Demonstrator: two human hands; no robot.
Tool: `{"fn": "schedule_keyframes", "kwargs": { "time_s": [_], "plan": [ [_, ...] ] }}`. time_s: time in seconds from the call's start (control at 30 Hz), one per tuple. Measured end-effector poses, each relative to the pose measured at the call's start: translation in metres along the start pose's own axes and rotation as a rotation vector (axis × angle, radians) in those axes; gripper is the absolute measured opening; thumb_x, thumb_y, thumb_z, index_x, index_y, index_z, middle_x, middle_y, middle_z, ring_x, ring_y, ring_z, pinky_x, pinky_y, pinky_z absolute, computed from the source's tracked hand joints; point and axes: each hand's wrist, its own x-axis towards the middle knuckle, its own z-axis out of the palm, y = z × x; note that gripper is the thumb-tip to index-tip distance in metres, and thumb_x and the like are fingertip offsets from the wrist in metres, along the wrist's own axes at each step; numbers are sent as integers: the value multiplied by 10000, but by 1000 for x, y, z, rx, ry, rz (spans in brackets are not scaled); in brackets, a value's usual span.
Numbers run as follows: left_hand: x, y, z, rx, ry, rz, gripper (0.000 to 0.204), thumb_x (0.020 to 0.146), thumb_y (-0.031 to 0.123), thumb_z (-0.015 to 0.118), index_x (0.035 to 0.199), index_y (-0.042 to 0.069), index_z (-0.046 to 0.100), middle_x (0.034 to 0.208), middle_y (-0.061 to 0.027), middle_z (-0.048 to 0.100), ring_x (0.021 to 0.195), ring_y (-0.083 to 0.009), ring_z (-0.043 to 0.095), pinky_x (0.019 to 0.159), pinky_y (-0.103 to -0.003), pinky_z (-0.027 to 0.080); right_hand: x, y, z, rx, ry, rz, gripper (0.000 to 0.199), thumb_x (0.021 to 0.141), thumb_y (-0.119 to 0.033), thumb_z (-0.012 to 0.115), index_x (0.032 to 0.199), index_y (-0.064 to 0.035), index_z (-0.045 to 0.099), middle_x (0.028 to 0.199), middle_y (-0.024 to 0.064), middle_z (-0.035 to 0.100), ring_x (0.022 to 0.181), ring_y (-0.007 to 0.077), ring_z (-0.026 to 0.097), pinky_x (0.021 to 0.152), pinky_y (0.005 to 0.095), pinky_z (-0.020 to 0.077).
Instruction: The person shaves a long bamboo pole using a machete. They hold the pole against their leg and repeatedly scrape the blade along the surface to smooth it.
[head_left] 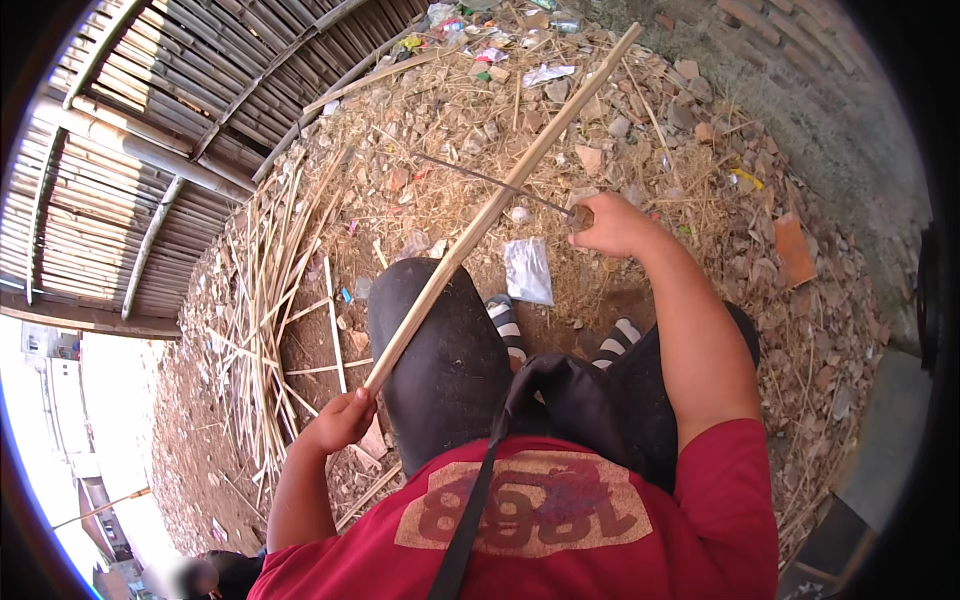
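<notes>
A long pale bamboo strip (440, 282) slants from the lower left up to the far right, passing over my left knee. My left hand (340, 422) is closed around its near end. In my right hand (612, 226) is the short round handle of a knife (460, 168), gripped in a fist. Its thin dark blade, seen almost edge-on, points left and crosses the strip beyond my knee. Blade and strip appear to meet there; how deep the edge sits I cannot tell.
Many split bamboo strips (262, 330) lie heaped on the ground at my left. A bamboo-slat wall (250, 75) stands far left, a brick wall (830, 110) right. Rubble, straw and a white plastic packet (528, 270) lie ahead. Another person (235, 574) is partly visible at lower left.
</notes>
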Motion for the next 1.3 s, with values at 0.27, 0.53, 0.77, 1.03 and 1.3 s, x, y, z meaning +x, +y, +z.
{"fn": "schedule_keyframes", "kwargs": {
  "time_s": [0.27, 0.53, 0.77, 1.03, 1.3],
  "plan": [
    [-7, 3, 3, 90, 63, 6, 615, 1085, 548, 320, 730, 90, 528, 615, 18, 467, 546, -123, 417, 527, -296, 373, -11, -43, -16, -132, -231, -65, 400, 727, -245, 697, 1075, -51, 728, 1011, 196, 718, 973, 367, 689, 875, 442, 551],
    [-16, -5, 10, 155, 149, 46, 627, 1077, 569, 330, 738, 86, 540, 622, 24, 481, 564, -115, 419, 535, -298, 370, -16, -40, -20, -141, -185, -112, 499, 749, -319, 775, 1180, -77, 710, 1071, 195, 718, 1026, 371, 682, 883, 449, 547],
    [-18, 14, 17, 67, -20, 82, 583, 1066, 583, 346, 753, 115, 497, 604, 31, 443, 503, -108, 419, 465, -274, 325, -34, -40, -25, -15, -88, -122, 505, 762, -378, 794, 1188, -120, 712, 1035, 166, 725, 1000, 356, 692, 858, 450, 550],
    [-3, 14, 13, 33, -34, -27, 668, 1038, 661, 329, 752, 91, 525, 634, 37, 445, 568, -110, 391, 529, -288, 348, -17, -53, -15, -170, -103, -108, 417, 761, -360, 777, 1123, -156, 731, 958, 141, 729, 938, 356, 697, 813, 462, 555],
    [1, 14, 11, 85, 8, 20, 665, 1038, 657, 338, 791, 76, 550, 667, 19, 490, 608, -118, 429, 569, -298, 381, -13, -59, -9, -72, -38, -207, 322, 750, -299, 798, 900, -43, 673, 801, 171, 678, 800, 384, 671, 704, 466, 514]
  ]
}}
